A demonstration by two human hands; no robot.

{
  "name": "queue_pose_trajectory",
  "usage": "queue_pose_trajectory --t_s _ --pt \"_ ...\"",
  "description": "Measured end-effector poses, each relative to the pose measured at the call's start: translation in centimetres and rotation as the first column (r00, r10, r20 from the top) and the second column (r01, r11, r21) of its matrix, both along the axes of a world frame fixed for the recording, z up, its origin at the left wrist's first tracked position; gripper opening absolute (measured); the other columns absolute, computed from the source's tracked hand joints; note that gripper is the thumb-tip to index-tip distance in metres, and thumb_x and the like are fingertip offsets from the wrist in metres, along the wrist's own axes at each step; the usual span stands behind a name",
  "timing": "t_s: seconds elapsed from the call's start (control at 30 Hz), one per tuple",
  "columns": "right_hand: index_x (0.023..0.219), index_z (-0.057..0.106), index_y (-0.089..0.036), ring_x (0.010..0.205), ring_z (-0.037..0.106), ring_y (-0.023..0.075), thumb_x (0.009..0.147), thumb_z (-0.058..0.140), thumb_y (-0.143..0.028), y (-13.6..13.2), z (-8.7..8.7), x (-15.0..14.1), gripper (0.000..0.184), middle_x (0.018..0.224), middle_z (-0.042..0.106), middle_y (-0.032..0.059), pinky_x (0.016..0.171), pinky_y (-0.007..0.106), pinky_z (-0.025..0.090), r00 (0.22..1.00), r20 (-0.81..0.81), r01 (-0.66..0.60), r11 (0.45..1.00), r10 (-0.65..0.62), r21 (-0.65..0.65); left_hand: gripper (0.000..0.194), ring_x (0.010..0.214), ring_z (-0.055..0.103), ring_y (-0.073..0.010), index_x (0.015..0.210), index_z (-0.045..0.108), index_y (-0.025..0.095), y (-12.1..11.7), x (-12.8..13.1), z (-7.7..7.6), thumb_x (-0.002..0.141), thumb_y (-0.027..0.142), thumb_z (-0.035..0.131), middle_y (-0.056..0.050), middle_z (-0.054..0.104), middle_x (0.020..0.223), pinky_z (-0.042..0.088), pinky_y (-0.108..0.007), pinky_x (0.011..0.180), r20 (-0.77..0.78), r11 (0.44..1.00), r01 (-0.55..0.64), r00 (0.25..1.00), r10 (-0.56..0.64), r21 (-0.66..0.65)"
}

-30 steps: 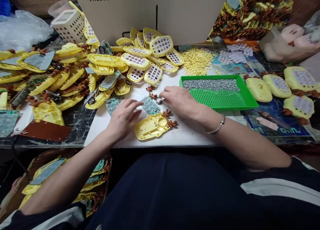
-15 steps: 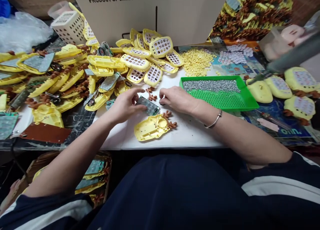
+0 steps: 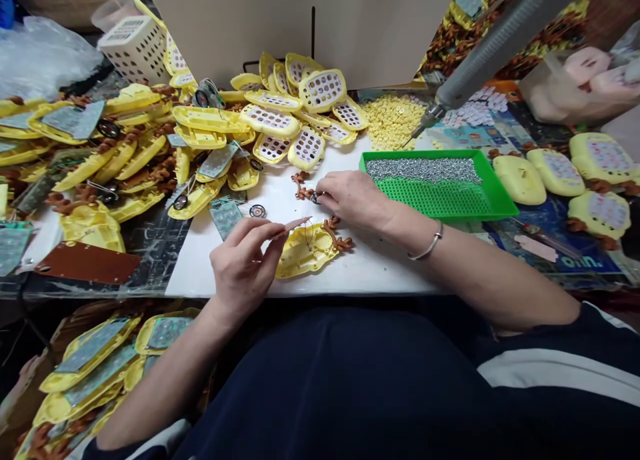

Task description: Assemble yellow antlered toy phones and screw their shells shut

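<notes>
My left hand (image 3: 247, 263) pinches a circuit board (image 3: 298, 224), turned nearly edge-on, above a yellow plastic shell half (image 3: 303, 260). The shell lies hollow side up with brown antlers (image 3: 340, 237) at its right end. A thin wire runs down near the board. Between the fingertips of my right hand (image 3: 353, 197) is a small round speaker (image 3: 315, 197), partly covered by the fingers. A loose brown antler piece (image 3: 301, 187) rests just behind it. Left of these, another circuit board (image 3: 225, 217) and a round speaker (image 3: 257, 211) lie on the white sheet.
A green tray (image 3: 440, 210) of small screws sits to the right. Yellow shells (image 3: 273, 121) with holes pile at the back, before a carton (image 3: 300, 27). More shells with boards crowd the left (image 3: 135, 160). A hanging screwdriver (image 3: 460, 80) slants over yellow buttons (image 3: 393, 117).
My left hand has drawn nearer and tipped the circuit board from lying flat to nearly edge-on. A speaker now shows in my right fingers. The screwdriver has swung left.
</notes>
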State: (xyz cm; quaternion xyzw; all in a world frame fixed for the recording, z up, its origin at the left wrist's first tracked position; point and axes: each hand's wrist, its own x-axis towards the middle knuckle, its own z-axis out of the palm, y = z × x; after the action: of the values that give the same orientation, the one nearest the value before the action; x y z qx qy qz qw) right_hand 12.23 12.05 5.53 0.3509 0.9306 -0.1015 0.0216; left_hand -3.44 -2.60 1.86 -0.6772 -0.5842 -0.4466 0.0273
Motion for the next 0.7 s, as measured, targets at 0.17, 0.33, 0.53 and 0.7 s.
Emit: queue_pose_trajectory --t_s 0.17,0.33,0.53,0.7 --pt "0.096 0.072 -0.011 0.075 0.063 0.0114 0.087 0.059 -0.019 -0.6 -0.2 2.8 0.017 0.086 0.073 0.0052 0.07 0.022 0.044 0.928 -0.365 -0.212 0.915 0.078 -0.343 0.021 0.083 0.066 -0.0131 0.101 0.066 0.022 -2.0 0.8 -1.5 0.086 0.007 0.063 -0.002 0.067 0.097 0.058 -0.022 0.059 0.323 0.997 -0.051 0.946 0.031 0.054" --pt "0.098 0.072 -0.01 0.077 0.061 0.0135 0.089 0.057 -0.016 -1.7 -0.9 3.3 0.019 0.091 0.071 0.0094 0.069 0.024 0.042 0.931 -0.152 -0.357 0.917 0.333 -0.178 0.029 0.095 0.068 -0.017 0.106 0.066 0.023 -3.0 1.1 -3.6 0.084 0.004 0.064 -0.003 0.069 0.105 0.062 -0.032 0.078 0.439 0.996 0.003 0.897 -0.045 0.095" --pt "0.099 0.069 -0.011 0.073 0.063 0.0176 0.093 0.044 -0.007 -3.9 0.9 1.4 0.026 0.093 0.07 0.011 0.053 0.028 0.027 0.892 0.286 -0.364 0.931 0.35 -0.004 0.031 0.099 0.066 -0.0158 0.104 0.065 0.022 -2.5 1.2 -3.8 0.084 0.0 0.059 -0.004 0.068 0.105 0.058 -0.03 0.082 0.4 0.998 0.053 0.915 -0.059 0.026" --pt "0.091 0.07 -0.011 0.074 0.065 0.0189 0.093 0.044 -0.005 -3.8 1.7 -0.2 0.027 0.086 0.071 0.0109 0.055 0.029 0.03 0.829 0.37 -0.432 0.9 0.418 -0.049 0.025 0.098 0.065 -0.0152 0.1 0.064 0.022 -2.2 1.2 -3.6 0.084 0.003 0.059 -0.003 0.068 0.103 0.055 -0.03 0.085 0.393 0.999 0.034 0.919 -0.021 -0.026"
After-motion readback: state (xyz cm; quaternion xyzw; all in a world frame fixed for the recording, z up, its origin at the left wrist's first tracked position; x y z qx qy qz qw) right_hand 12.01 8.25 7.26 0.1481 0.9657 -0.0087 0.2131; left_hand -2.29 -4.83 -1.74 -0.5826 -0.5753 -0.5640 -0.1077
